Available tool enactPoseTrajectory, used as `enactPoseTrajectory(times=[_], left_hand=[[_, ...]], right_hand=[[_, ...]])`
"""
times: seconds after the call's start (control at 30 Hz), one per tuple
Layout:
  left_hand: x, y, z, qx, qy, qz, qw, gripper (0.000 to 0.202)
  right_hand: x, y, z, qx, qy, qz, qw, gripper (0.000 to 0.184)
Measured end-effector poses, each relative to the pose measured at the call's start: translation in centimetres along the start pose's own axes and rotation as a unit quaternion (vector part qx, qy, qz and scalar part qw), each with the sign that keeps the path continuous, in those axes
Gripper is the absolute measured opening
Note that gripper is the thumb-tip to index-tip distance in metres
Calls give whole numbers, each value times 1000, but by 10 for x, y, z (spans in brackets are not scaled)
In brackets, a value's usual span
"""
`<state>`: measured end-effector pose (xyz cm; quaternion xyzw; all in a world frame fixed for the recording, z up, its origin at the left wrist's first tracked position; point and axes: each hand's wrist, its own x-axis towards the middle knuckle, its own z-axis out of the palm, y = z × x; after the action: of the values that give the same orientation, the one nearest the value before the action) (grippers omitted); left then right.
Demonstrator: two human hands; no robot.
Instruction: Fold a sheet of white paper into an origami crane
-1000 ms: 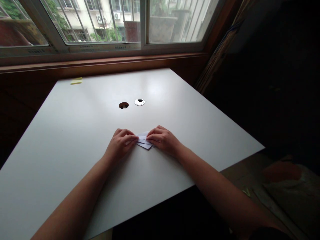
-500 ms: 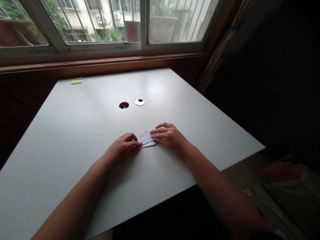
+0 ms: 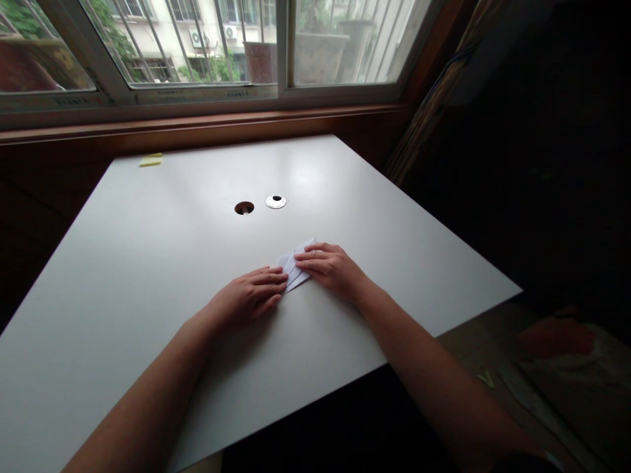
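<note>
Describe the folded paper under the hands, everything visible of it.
The folded paper is white with a bluish tint, flat and thin-looking, with overlapping layers and slanting lines of folds or edges. It lies slantwise on the white table. The left hand touches its left end; the right hand covers part of its right side, so its full outline is hidden.
</note>
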<state>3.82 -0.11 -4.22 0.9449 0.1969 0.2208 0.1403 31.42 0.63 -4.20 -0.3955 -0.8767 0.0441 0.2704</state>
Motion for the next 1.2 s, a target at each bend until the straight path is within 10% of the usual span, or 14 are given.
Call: enactPoseTrajectory(times=[0.57,1.2], left_hand=[[6,10,-2,114,-51,-67,990,39],[7,16,-16,15,-71,-20,997,38]], right_hand=[[7,-7,6,10,28,17,999,25],[11,-10,5,14,0,61,998,32]])
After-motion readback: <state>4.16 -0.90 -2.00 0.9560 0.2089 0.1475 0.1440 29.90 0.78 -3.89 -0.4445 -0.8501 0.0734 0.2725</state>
